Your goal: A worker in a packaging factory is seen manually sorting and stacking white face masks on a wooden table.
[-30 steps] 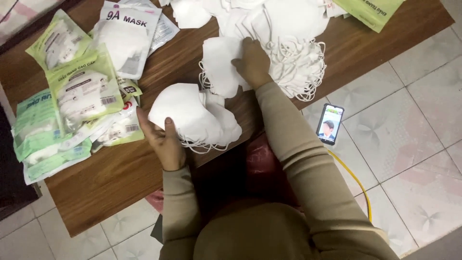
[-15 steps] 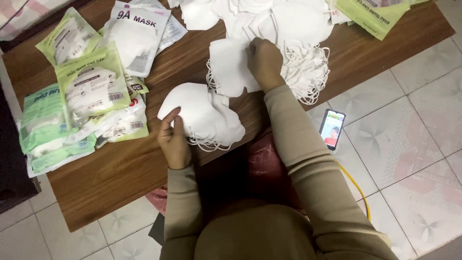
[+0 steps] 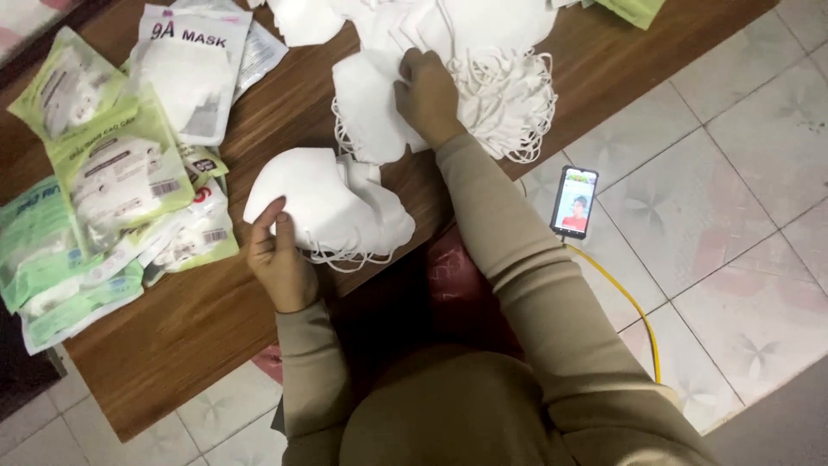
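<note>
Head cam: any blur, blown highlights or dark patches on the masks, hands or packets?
Head view: fairly sharp, the left hand and right hand show no motion smear. The white masks are nearly blown out, folds barely visible. Mild glare on the plastic packets. Deep shadow under the wooden table edge at the lap. The phone screen reads clear on the pale floor tiles.

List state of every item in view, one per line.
Left hand: gripping the edge of the small stack of white folded face masks.
Right hand: pressed on a single white mask beside the big loose pile of white masks.
Green-and-clear plastic mask packets: lying flat and overlapping on the brown wooden table.
Black smartphone: on the tiled floor, screen lit, yellow cable plugged in.
</note>
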